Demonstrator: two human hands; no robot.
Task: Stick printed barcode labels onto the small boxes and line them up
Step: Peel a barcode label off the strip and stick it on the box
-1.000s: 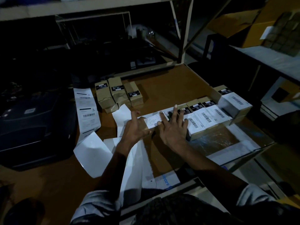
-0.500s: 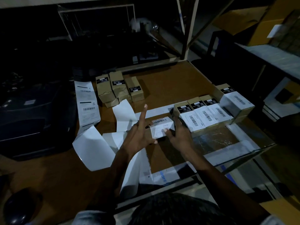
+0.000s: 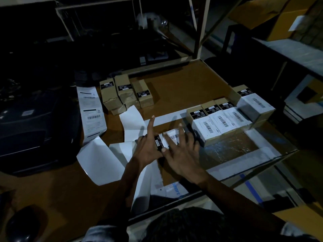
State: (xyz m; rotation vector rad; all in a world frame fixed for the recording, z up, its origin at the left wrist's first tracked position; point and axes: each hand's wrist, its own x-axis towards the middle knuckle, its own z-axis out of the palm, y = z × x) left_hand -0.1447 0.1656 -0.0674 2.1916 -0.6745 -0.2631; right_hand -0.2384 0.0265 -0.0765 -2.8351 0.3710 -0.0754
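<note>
Unlabelled boxes (image 3: 125, 95) sit behind, labelled row (image 3: 220, 122) right, apparently a printer (image 3: 33, 130) left.

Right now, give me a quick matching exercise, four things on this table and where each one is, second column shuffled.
Things:
1. small brown box with a white barcode label
2. three unlabelled brown boxes
3. long printed label strip
4. row of labelled brown boxes

Places:
A. flat beside the dark printer
B. right side of the brown table
C. under the left hand and right hand
D. far end, middle of the table

Pairs: 1-C, 2-D, 3-A, 4-B
</note>
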